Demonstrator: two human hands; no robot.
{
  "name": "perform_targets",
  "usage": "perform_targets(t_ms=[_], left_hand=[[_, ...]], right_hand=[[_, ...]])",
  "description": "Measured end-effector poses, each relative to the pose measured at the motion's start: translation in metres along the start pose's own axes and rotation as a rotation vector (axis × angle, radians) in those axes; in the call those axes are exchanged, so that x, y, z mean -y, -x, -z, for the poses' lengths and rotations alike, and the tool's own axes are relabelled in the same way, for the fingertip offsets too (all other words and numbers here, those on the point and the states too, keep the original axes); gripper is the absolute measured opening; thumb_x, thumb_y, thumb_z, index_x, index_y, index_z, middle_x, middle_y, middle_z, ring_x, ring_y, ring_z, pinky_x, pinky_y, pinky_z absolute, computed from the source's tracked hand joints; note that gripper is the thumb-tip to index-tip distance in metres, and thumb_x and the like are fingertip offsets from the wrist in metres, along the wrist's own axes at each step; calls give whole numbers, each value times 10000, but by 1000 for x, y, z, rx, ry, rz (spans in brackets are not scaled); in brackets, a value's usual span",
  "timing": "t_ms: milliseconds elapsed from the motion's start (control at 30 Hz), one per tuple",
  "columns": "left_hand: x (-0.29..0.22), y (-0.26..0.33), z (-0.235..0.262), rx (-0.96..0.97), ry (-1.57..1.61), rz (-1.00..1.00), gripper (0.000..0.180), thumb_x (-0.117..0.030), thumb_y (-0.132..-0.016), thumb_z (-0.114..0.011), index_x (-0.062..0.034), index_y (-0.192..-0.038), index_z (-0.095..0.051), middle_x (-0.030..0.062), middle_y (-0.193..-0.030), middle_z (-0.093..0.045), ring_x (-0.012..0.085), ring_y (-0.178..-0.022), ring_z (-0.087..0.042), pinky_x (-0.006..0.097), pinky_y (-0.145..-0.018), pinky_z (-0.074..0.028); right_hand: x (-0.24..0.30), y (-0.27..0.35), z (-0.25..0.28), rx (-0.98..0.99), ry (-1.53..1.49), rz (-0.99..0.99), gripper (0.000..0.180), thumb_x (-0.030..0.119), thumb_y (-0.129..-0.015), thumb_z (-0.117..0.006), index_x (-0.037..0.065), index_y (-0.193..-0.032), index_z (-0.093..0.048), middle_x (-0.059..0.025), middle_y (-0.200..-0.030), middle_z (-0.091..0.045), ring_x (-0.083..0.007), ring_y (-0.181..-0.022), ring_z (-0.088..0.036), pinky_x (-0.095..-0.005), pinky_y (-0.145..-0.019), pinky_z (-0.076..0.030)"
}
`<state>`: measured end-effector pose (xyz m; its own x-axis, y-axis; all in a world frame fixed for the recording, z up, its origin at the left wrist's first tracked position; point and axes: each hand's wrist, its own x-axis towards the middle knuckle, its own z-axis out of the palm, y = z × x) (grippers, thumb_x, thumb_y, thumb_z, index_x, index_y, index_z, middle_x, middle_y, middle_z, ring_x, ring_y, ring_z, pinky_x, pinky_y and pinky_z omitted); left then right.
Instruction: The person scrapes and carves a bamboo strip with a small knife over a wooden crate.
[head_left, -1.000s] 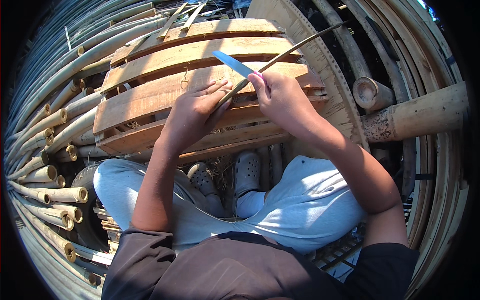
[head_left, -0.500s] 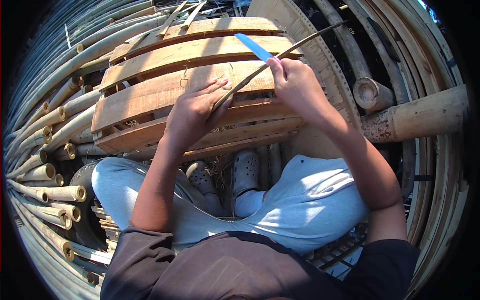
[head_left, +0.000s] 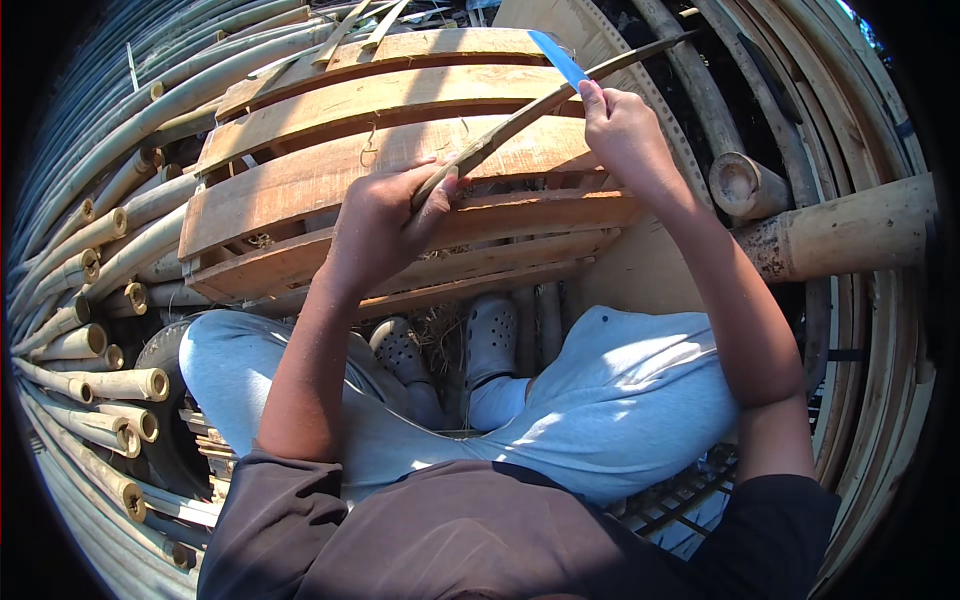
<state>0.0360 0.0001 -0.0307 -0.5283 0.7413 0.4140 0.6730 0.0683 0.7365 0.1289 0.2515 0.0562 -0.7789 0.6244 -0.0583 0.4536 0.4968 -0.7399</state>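
My left hand (head_left: 380, 222) grips the near end of a long, narrow strip of bamboo or wood (head_left: 522, 124), thumb along its side, above a slatted wooden crate (head_left: 290, 188). From there the strip slants up to the far right, past the crate's edge. My right hand (head_left: 626, 128) is closed on a knife with a blue blade (head_left: 557, 58); its handle is hidden in the fingers. The blade points to the far left and crosses the strip beyond its middle, seemingly against it.
Cut bamboo poles (head_left: 130, 385) are stacked along the left, ends toward me. A thick bamboo pole (head_left: 850, 232) lies at the right beside long planks (head_left: 880, 400). A curved plywood sheet (head_left: 640, 265) stands against the crate's right side. Thin offcuts (head_left: 345, 32) rest on the crate's far edge.
My right hand and the knife have moved farther out along the strip, up and to the right. The strip now shows a broader face, and my left fingers have curled around it.
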Motion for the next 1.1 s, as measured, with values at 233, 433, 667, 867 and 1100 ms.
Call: perform_targets(t_ms=[233, 433, 667, 867, 1100], left_hand=[[1, -2, 9, 56, 30, 77, 325, -244, -1078, -544, 17, -1127, -730, 144, -920, -754, 148, -835, -711, 310, -771, -551], [14, 2, 5, -31, 330, 97, 343, -283, -1076, -565, 11, -1054, -740, -8, -626, -382, 69, -628, -364, 288, -548, -355], [-2, 2, 20, 66, 399, 153, 407, -298, -1098, -515, 49, -1178, -712, 46, -866, -722, 85, -825, -634, 267, -768, -516], [1, -4, 11, 46, 506, 124, 408, -286, -1099, -509, 58, -1182, -710, 97, -1016, -762, 107, -974, -672, 287, -890, -531], [-1, -2, 19, 100, 441, 179, 422, -282, -1101, -500, 87, -1202, -680, 114, -1074, -754, 119, -992, -660, 278, -926, -502]], right_hand=[[4, 8, -25, 33, 102, 180, 512, 336, -1110, -447, -81, -905, -660, -141, -593, -619, -265, -506, -619, -419, -525, -467], [-5, 21, -47, -13, 102, 328, 515, 342, -1110, -438, -59, -874, -659, -161, -623, -634, -281, -577, -663, -424, -592, -506], [2, 28, -53, 41, 47, 312, 457, 282, -1083, -529, -73, -814, -629, -209, -615, -612, -303, -559, -637, -447, -594, -478], [1, 14, -39, 16, -51, 56, 428, 272, -1090, -519, -73, -858, -619, -143, -572, -577, -302, -593, -659, -430, -619, -498], [10, 0, -18, -95, 4, -29, 454, 330, -1094, -497, -46, -901, -662, -174, -622, -639, -291, -584, -654, -417, -603, -506]])
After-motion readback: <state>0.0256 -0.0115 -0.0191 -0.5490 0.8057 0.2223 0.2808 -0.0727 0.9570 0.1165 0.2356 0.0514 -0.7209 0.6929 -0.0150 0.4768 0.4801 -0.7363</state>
